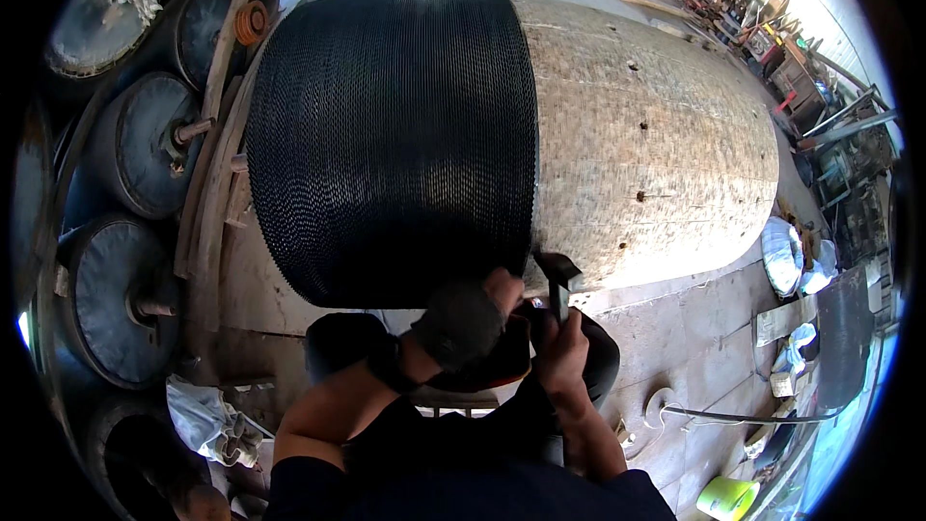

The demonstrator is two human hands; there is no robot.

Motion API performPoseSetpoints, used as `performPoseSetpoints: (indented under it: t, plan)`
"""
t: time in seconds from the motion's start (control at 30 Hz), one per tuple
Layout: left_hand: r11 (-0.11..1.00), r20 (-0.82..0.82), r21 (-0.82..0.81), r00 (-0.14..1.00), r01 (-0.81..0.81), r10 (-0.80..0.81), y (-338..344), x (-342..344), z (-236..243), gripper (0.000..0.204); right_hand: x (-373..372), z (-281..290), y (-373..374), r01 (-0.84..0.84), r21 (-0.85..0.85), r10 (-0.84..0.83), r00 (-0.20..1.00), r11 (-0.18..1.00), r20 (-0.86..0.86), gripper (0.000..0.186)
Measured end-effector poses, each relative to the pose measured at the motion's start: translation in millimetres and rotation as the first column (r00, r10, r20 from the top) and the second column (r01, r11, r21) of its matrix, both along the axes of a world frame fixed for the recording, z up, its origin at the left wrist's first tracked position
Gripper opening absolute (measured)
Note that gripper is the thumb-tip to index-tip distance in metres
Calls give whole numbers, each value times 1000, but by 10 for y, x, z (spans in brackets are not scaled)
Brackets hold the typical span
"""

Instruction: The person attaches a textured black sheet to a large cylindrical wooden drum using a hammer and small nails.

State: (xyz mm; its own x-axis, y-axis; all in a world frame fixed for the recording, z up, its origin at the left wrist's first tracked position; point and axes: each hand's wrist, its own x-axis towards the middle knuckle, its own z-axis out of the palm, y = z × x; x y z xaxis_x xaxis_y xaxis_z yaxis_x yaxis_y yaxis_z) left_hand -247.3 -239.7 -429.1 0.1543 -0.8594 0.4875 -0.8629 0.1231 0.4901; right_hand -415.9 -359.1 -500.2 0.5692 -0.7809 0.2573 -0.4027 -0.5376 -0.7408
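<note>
A large drum lies sideways in front of me. Its left part is covered by black, ridged winding in tight rows. To the right the bare drum surface is pale and worn, with a few small dark holes. My left hand, in a dark glove with bare fingertips, is closed at the near edge of the black winding; whatever it pinches is hidden. My right hand grips a hammer by its handle, the head raised beside the winding's right edge.
Dark rollers with protruding shafts are stacked along the left, beside wooden planks. White bags, tools and scrap crowd the right side. A yellow-green bucket stands at lower right, and a cloth bundle lies at lower left.
</note>
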Motion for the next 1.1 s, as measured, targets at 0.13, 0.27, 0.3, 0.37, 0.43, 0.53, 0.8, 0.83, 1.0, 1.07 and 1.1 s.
performPoseSetpoints:
  t: [0.13,0.27,0.3,0.37,0.43,0.53,0.8,0.83,1.0,1.07,1.1]
  plan:
    - [989,130,109,985,100,-114,283,9,-1240,34,-155,113,186,-67,-127,104,945,990,310,11]
    - [970,-249,55,944,235,-215,454,-322,-1359,43,32,25,41,-7,-203,41,985,979,167,13]
    - [979,-176,40,966,200,-191,472,-368,-1348,43,106,87,13,-4,-219,4,1000,976,-3,14]
    - [999,352,38,936,-13,-1,459,-464,-1322,41,0,80,54,-23,-163,41,993,986,112,12]
    - [990,703,-59,699,-128,133,441,-439,-1293,40,-137,45,113,-53,-106,76,971,993,227,11]
    - [999,436,-15,899,-34,37,344,-192,-969,40,-120,58,99,-48,-210,132,903,976,409,15]
    - [821,370,-567,869,-70,330,-6,438,124,33,-93,22,127,29,-57,-13,966,998,258,20]
    - [809,408,-582,833,-79,375,-22,566,193,34,-50,61,115,13,-109,18,960,994,280,20]
    - [774,515,-632,722,-45,462,-70,848,299,42,37,-19,19,-65,-109,71,996,992,55,18]
    - [768,492,-638,735,-61,467,-142,845,323,42,-21,-81,14,-54,-220,93,981,974,172,23]
    - [772,483,-631,742,-73,465,-148,829,322,42,-13,-39,40,-47,-222,95,972,974,213,23]
